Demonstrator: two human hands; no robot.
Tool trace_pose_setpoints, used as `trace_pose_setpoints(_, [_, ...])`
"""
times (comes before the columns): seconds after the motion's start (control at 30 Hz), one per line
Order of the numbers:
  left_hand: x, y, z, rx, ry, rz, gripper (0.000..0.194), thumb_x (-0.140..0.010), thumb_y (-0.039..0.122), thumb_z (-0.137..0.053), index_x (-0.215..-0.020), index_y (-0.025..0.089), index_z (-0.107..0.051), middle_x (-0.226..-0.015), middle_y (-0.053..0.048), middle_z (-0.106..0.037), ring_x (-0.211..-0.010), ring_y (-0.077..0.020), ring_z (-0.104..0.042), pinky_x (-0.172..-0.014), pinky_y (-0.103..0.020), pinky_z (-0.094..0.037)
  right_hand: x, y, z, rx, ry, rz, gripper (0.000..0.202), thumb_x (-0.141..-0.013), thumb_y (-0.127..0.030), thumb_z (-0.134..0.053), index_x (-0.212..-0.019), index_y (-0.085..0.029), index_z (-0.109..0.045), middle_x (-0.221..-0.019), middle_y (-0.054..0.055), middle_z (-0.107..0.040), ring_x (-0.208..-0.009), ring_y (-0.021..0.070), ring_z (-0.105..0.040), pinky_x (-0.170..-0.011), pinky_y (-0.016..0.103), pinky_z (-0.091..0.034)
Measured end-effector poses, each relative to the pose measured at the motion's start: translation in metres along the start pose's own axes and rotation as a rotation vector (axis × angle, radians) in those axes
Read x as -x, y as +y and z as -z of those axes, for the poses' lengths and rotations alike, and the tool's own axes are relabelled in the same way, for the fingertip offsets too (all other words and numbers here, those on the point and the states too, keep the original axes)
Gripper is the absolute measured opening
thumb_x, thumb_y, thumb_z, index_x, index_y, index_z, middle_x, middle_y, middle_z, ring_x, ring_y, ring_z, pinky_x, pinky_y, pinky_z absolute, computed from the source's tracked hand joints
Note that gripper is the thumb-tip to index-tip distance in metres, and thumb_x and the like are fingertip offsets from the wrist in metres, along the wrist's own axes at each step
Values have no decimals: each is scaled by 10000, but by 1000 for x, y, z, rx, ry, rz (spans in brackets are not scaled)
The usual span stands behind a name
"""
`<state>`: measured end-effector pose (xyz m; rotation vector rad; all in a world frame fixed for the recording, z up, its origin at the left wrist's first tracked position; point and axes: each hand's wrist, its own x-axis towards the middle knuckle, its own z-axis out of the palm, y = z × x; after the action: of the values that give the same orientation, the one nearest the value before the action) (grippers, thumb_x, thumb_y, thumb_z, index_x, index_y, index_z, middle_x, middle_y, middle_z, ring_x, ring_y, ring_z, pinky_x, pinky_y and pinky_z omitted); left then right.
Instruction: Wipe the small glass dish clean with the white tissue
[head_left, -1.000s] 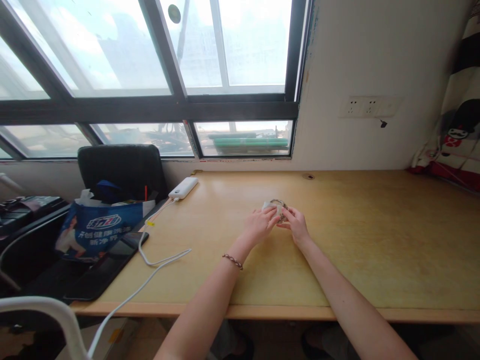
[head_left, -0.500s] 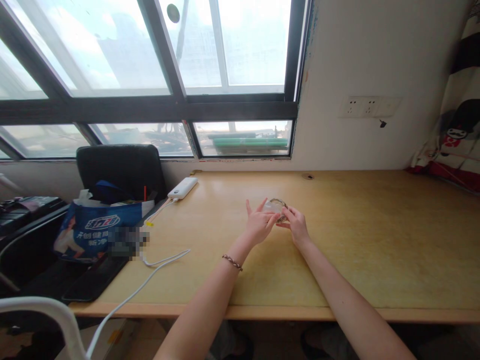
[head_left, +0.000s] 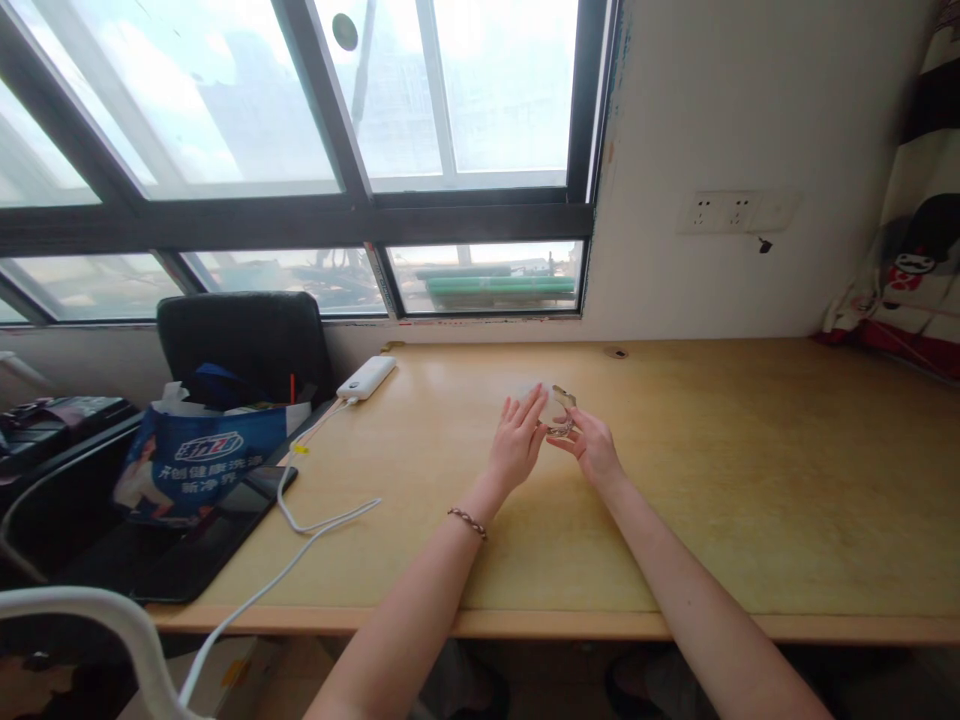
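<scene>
Item under handling: one patterned ring [head_left: 565, 397], dark and pale in tone, observed over the surface [head_left: 720, 500] between its near edge and its far edge, well in from the left edge. With it is a thin white piece [head_left: 553, 407], part of which shows within the ring's outline and part beyond the left fingertips.

Right hand [head_left: 596, 450]: fingers bent and closed on the ring. The fingertips meet it along its right side and its near rim, so the ring stands out to the left of them and a little toward the far edge. The back of this hand faces the right.

Left hand [head_left: 519, 435]: fingers straight, close together, pointing toward the far edge, laid against the white piece on the ring's left side. From where I stand the hand covers its own underside, so I cannot tell whether those fingers grip the white piece or only press on it. A beaded bracelet [head_left: 468, 522] is noted on this wrist.

The ring therefore sits between the two hands, touched by the right fingers and just beside the left ones.

Elsewhere on the surface: a white power bank [head_left: 367, 378] near the far left corner, with a white cable [head_left: 322, 525] plugged into it, looping over the surface and hanging past the near edge.
</scene>
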<state>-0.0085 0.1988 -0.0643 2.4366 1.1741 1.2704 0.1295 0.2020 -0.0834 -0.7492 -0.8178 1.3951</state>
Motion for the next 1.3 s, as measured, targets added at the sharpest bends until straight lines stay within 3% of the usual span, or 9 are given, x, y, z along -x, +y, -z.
trace_pose_setpoints(0.1, [-2,-3,-11,413,129,177,425,-858,327,-326,-1269,221,-333,-1355,-41,-290,-1242,-170,-244,-1032,-343,-173,-1,4,1,-7,-53,22,270,-711,-395,-562,-847,-161,-569,-871,63,-604,-727,175,-611,-688,367,-516])
trace_pose_setpoints(0.23, [-8,-15,-23,1042,200,580,438,-817,440,-379,-1125,156,-503,-1181,-77,-511,-1108,-220,-440,-965,-363,-299,-3,7,1,81,-57,122,309,-735,-388,-541,-971,-189,-550,-985,62,-581,-823,189,-599,-733,364,-495])
trace_pose_setpoints(0.33, [-10,-23,-22,1379,70,833,473,-807,496,-352,-1005,121,-562,-1024,-108,-598,-927,-225,-560,-863,-393,-398,-1,4,-3,191,-76,234,393,-741,-372,-537,-1098,-211,-498,-1095,63,-548,-949,203,-553,-835,371,-441])
trace_pose_setpoints(0.43, [-8,-21,-16,1528,-128,916,460,-790,517,-372,-1010,155,-550,-1015,-104,-594,-854,-233,-586,-778,-448,-440,1,0,-4,340,-73,365,428,-752,-354,-527,-1149,-205,-476,-1186,60,-502,-1099,195,-449,-962,352,-322])
trace_pose_setpoints(0.5, [-6,-15,-15,1554,-164,855,432,-777,505,-413,-1039,180,-526,-1059,-100,-569,-865,-238,-581,-747,-458,-452,-1,0,-2,419,-49,416,406,-774,-359,-489,-1150,-203,-484,-1206,53,-488,-1135,182,-409,-992,348,-273])
trace_pose_setpoints(0.63, [-3,-2,-21,1319,60,611,368,-743,405,-534,-1026,171,-506,-1019,-79,-571,-867,-192,-564,-776,-362,-448,-10,6,8,439,113,405,356,-774,-372,-474,-1095,-232,-535,-1205,34,-481,-1100,166,-424,-938,330,-329])
trace_pose_setpoints(0.83, [4,3,-29,642,143,276,361,-776,309,-507,-1112,188,-460,-1058,-72,-551,-978,-185,-507,-869,-327,-382,-12,6,4,-143,16,70,302,-770,-323,-489,-1032,-189,-557,-1010,44,-606,-838,131,-573,-730,254,-467])
trace_pose_setpoints(1.1, [10,0,-29,-6,-4,-235,390,-821,256,-430,-1206,201,-402,-1282,-99,-392,-1222,-232,-275,-996,-472,-246,-9,2,6,-387,67,-145,246,-806,-285,-407,-806,-147,-611,-753,27,-659,-629,113,-603,-534,200,-486])
trace_pose_setpoints(1.3, [6,11,-15,-41,-149,-330,379,-847,278,-369,-1223,243,-401,-1279,-31,-412,-1256,-213,-204,-1035,-454,-191,-12,17,12,-263,217,-120,188,-724,-282,-483,-735,-139,-604,-657,24,-645,-564,129,-590,-484,222,-470])
